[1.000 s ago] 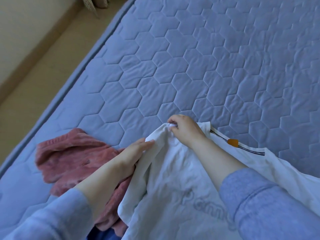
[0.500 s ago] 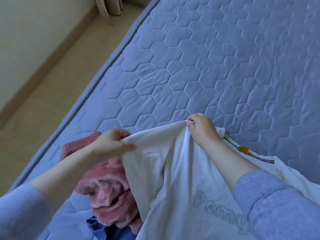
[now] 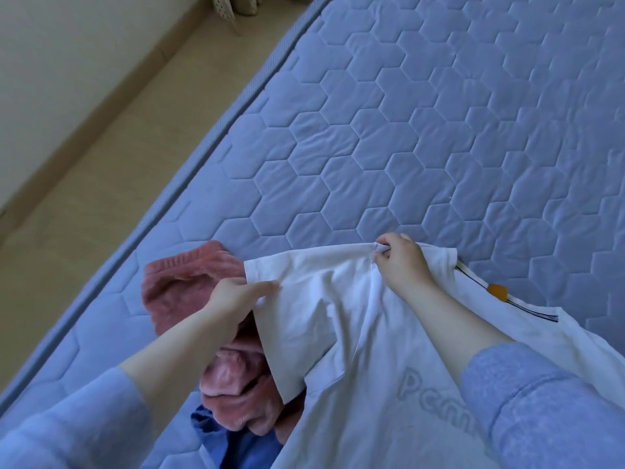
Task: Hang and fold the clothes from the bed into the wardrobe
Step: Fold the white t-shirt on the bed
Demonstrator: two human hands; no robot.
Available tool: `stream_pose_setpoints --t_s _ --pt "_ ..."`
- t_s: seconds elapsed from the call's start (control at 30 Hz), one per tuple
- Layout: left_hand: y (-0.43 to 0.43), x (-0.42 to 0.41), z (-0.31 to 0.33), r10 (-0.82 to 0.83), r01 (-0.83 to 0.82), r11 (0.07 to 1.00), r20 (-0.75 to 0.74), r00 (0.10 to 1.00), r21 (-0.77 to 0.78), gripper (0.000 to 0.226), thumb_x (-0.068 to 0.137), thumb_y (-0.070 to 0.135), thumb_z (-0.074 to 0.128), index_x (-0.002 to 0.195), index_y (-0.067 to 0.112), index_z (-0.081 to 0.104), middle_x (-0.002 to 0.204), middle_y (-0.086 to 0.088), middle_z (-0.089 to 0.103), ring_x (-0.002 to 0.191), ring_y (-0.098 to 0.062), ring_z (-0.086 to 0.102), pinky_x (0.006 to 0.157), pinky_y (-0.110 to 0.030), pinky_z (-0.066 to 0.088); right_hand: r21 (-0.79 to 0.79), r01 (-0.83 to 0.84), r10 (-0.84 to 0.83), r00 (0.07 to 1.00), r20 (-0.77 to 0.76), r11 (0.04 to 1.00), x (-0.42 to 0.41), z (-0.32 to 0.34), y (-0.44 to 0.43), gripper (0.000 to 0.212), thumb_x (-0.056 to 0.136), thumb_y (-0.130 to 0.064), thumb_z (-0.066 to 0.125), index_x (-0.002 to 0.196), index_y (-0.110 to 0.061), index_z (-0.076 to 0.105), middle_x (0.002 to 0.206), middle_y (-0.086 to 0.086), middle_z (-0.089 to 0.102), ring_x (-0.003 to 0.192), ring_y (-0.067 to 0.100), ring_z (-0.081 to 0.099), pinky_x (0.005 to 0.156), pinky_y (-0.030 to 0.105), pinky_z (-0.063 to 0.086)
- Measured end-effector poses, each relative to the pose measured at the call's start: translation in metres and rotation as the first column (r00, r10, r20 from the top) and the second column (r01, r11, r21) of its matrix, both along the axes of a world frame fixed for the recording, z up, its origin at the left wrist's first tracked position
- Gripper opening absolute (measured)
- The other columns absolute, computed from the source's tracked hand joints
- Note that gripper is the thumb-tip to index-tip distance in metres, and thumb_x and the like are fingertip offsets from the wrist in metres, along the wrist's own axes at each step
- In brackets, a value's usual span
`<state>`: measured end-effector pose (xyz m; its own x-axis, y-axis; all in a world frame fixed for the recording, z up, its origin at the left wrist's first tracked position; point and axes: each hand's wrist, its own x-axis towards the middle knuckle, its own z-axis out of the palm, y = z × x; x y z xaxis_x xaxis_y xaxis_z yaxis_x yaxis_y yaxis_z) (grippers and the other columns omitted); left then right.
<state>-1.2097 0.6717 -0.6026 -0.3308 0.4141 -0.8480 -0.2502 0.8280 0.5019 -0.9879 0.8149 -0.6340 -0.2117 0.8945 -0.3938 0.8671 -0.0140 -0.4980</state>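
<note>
Scene is lit evenly by soft, diffuse light with a cool bluish cast; brightness is moderate. The quilting of the mattress (image 3: 372, 130) is picked out only by faint shading along the seams. A soft-edged shadow is cast by the lifted edge of the white shirt (image 3: 321, 316) onto the pink garment (image 3: 236, 377) beneath it. The mattress border at left is rendered as a bowed line by wide-angle distortion. The sleeves (image 3: 541, 418) in the bottom corners are recorded slightly soft, with fine texture smeared.

white shirt (image 3: 341, 299), pale raised letters "Pcm", rest hidden
</note>
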Motion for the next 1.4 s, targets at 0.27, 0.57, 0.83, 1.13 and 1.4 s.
stream_pose_setpoints --t_s 0.27,0.57,0.83,1.13,1.4 --pt "-0.014 0.007 0.006 -0.078 0.078 0.997 -0.060 0.995 -0.007 0.020 0.089 0.021 0.066 0.090 0.002 0.069 0.093 -0.021 0.072 0.087 -0.038 0.068 0.081 -0.053 0.057 0.002 0.012 -0.012 0.999 0.050 1.000 -0.004 0.001 0.003 0.023 0.093 -0.006 0.049 0.110 -0.005 0.065 0.120 0.013 0.054 0.105 0.030 0.056 0.084 0.032 0.042" --pt "0.027 -0.016 0.030 -0.306 0.510 0.846 -0.642 0.703 0.156 0.027 0.092 0.027 0.053 0.071 0.014 0.044 0.061 0.004 0.044 0.058 -0.015 0.042 0.051 -0.031 0.031 0.025 0.108 -0.107 0.994 -0.022 0.994 0.000 0.001 0.012 0.015 0.094 -0.008 0.052 0.100 -0.002 0.065 0.109 0.013 0.062 0.101 0.028 0.058 0.077 0.028 0.040" --pt "0.012 -0.006 0.027 -0.352 0.404 0.894 -0.256 0.900 0.195 0.021 0.091 0.019 0.059 0.110 0.012 0.065 0.077 -0.002 0.061 0.065 -0.013 0.057 0.058 -0.030 0.048 0.004 0.286 -0.280 0.942 -0.185 0.958 0.000 0.015 -0.032 0.033 0.094 -0.014 0.050 0.126 -0.018 0.055 0.116 -0.003 0.051 0.095 0.017 0.057 0.083 0.027 0.041" --pt "0.003 0.012 0.031 -0.429 0.554 0.803 -0.431 0.794 0.222 0.051 0.088 0.013 0.058 0.133 0.038 0.050 0.102 0.013 0.067 0.095 -0.009 0.063 0.072 -0.017 0.045 -0.471 0.395 -0.548 0.799 -0.247 0.789 -0.006 0.020 -0.084 0.038 0.092 -0.005 0.046 0.129 0.004 0.052 0.099 0.007 0.062 0.090 0.030 0.065 0.094 0.051 0.052" --pt "-0.001 0.071 0.075 -0.487 0.798 0.466 -0.642 0.592 0.383 0.062 0.093 0.023 0.052 0.138 0.058 0.028 0.086 -0.001 0.069 0.070 -0.011 0.062 0.074 -0.037 0.052 -0.856 0.358 -0.925 0.217 -0.312 0.373 0.026 0.051 -0.079 0.020 0.101 -0.024 0.047 0.114 -0.010 0.054 0.105 0.010 0.063 0.093 0.025 0.060 0.073 0.042 0.052"
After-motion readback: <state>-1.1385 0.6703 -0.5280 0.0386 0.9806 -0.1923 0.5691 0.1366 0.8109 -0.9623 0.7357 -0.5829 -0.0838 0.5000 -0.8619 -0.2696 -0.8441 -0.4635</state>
